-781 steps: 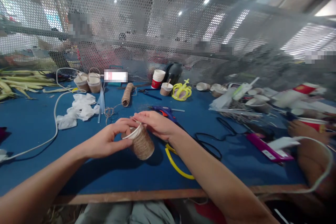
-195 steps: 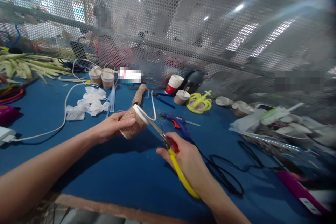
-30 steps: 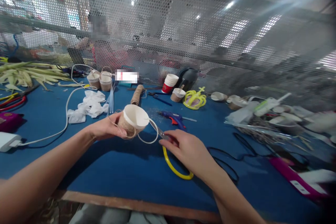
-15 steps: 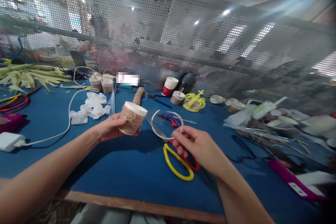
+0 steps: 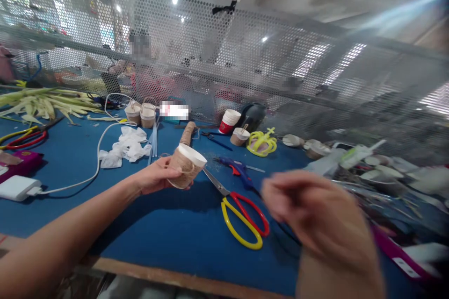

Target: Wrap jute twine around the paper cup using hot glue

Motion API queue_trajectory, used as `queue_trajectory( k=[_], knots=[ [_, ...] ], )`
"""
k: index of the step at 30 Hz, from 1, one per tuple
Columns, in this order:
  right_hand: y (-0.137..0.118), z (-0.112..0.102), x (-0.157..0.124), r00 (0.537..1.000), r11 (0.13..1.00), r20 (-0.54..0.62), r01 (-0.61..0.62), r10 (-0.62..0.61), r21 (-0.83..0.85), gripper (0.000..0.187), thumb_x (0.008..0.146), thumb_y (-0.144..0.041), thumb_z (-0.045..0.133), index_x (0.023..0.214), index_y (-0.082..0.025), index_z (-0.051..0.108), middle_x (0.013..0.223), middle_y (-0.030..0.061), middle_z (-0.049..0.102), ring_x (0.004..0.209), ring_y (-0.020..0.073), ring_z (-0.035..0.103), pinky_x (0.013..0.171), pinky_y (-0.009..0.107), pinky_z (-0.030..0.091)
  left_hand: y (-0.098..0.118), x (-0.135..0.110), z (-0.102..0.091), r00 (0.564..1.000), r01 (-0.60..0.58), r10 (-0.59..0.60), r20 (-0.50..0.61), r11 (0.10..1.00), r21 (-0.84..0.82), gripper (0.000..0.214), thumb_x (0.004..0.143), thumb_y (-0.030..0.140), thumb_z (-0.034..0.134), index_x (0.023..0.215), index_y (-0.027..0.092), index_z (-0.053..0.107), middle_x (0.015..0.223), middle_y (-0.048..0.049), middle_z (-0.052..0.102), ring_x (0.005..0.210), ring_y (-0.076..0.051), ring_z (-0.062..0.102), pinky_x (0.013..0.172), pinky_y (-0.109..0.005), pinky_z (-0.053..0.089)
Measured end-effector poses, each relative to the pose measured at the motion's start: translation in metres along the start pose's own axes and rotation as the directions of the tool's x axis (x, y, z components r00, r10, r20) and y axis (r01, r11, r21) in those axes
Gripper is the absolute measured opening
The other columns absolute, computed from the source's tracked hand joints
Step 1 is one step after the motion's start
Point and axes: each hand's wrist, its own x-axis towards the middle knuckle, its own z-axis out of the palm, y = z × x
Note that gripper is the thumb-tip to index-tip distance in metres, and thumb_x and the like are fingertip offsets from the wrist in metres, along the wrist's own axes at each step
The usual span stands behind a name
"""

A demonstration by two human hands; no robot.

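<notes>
My left hand point(image 5: 156, 176) is closed around a paper cup point(image 5: 185, 167) wrapped in brown twine, tilted with its white rim toward the right. Just behind the cup lies a cone-shaped spool of twine point(image 5: 187, 134). My right hand point(image 5: 308, 205) is over the right side of the table, smeared by motion, and nothing shows clearly in its fingers. Between the hands, scissors point(image 5: 242, 215) with one yellow and one red handle lie on the blue table. A blue glue gun point(image 5: 240, 170) rests beyond them.
Crumpled white tissue point(image 5: 128, 145) and two wrapped cups point(image 5: 140, 114) stand at the left, near a charger point(image 5: 21, 188) with its white cable. A yellow crown-shaped piece point(image 5: 261, 142) sits at the back. Clutter point(image 5: 382, 175) covers the right side, before a perforated metal screen point(image 5: 196, 56).
My right hand has moved right, away from the scissors; the thin white ring it held no longer shows. My left hand keeps the cup, which now tilts more to the right.
</notes>
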Motion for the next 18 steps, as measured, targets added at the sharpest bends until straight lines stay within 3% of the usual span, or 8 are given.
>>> queue_trajectory(
  k=[2, 3, 5, 8, 11, 15, 18],
  knots=[
    [-0.008, 0.012, 0.014, 0.999, 0.993, 0.047, -0.018, 0.012, 0.121, 0.032, 0.084, -0.045, 0.047, 0.080, -0.019, 0.065, 0.062, 0.0037, 0.063, 0.052, 0.0144, 0.057, 0.047, 0.026, 0.045, 0.001, -0.001, 0.006, 0.998, -0.019, 0.027, -0.060, 0.992, 0.128, 0.066, 0.045, 0.034, 0.083, 0.101, 0.009, 0.057, 0.085, -0.0093, 0.066, 0.071, -0.018, 0.062, 0.069, -0.031, 0.048],
    [-0.012, 0.019, 0.020, 0.996, 0.992, 0.093, -0.011, 0.000, 0.124, 0.027, 0.082, -0.041, 0.050, 0.079, -0.019, 0.065, 0.067, 0.0039, 0.065, 0.058, 0.0145, 0.058, 0.052, 0.026, 0.046, 0.001, -0.002, 0.010, 0.994, -0.017, 0.037, -0.100, 0.979, 0.202, 0.067, 0.046, 0.033, 0.083, 0.103, 0.010, 0.055, 0.086, -0.0084, 0.066, 0.072, -0.017, 0.062, 0.069, -0.030, 0.048],
    [-0.016, 0.034, 0.029, 0.997, 0.995, 0.069, 0.024, -0.030, 0.099, 0.022, 0.081, -0.036, 0.051, 0.078, -0.018, 0.064, 0.073, 0.0034, 0.065, 0.064, 0.0141, 0.057, 0.059, 0.025, 0.046, 0.000, -0.003, 0.015, 0.991, -0.024, 0.066, -0.115, 0.942, 0.336, 0.070, 0.049, 0.033, 0.081, 0.108, 0.011, 0.052, 0.087, -0.0077, 0.065, 0.075, -0.018, 0.061, 0.068, -0.029, 0.047],
    [-0.016, 0.050, 0.036, 0.993, 0.997, 0.115, 0.016, -0.025, 0.079, 0.022, 0.081, -0.036, 0.051, 0.076, -0.016, 0.060, 0.069, 0.0021, 0.060, 0.062, 0.0128, 0.053, 0.059, 0.024, 0.044, -0.003, -0.005, 0.019, 0.986, -0.043, 0.121, -0.119, 0.857, 0.514, 0.068, 0.052, 0.034, 0.079, 0.110, 0.012, 0.049, 0.089, -0.0059, 0.063, 0.079, -0.019, 0.060, 0.069, -0.030, 0.048],
    [-0.013, 0.058, 0.037, 0.983, 0.994, 0.184, 0.000, -0.021, 0.112, 0.020, 0.081, -0.032, 0.050, 0.070, -0.016, 0.054, 0.064, -0.0004, 0.054, 0.059, 0.0112, 0.048, 0.056, 0.023, 0.041, -0.005, -0.005, 0.018, 0.973, -0.098, 0.213, -0.087, 0.723, 0.684, 0.065, 0.057, 0.037, 0.076, 0.112, 0.014, 0.049, 0.091, -0.0052, 0.062, 0.084, -0.021, 0.059, 0.075, -0.031, 0.048],
    [-0.007, 0.061, 0.035, 0.982, 0.995, 0.183, 0.026, -0.042, 0.092, 0.023, 0.084, -0.028, 0.044, 0.065, -0.017, 0.050, 0.061, -0.0017, 0.049, 0.059, 0.0110, 0.044, 0.057, 0.023, 0.038, -0.005, -0.005, 0.016, 0.937, -0.122, 0.345, -0.055, 0.472, 0.873, 0.064, 0.057, 0.043, 0.074, 0.110, 0.014, 0.052, 0.093, -0.0072, 0.061, 0.086, -0.024, 0.059, 0.076, -0.033, 0.047],
    [-0.004, 0.058, 0.035, 0.984, 0.995, 0.179, 0.010, -0.028, 0.099, 0.027, 0.087, -0.029, 0.040, 0.066, -0.017, 0.051, 0.061, -0.0012, 0.051, 0.059, 0.0114, 0.046, 0.058, 0.023, 0.038, -0.004, -0.005, 0.017, 0.928, -0.117, 0.372, -0.037, 0.382, 0.917, 0.064, 0.057, 0.047, 0.073, 0.108, 0.014, 0.053, 0.095, -0.0090, 0.061, 0.085, -0.025, 0.059, 0.076, -0.035, 0.047]
  ],
)
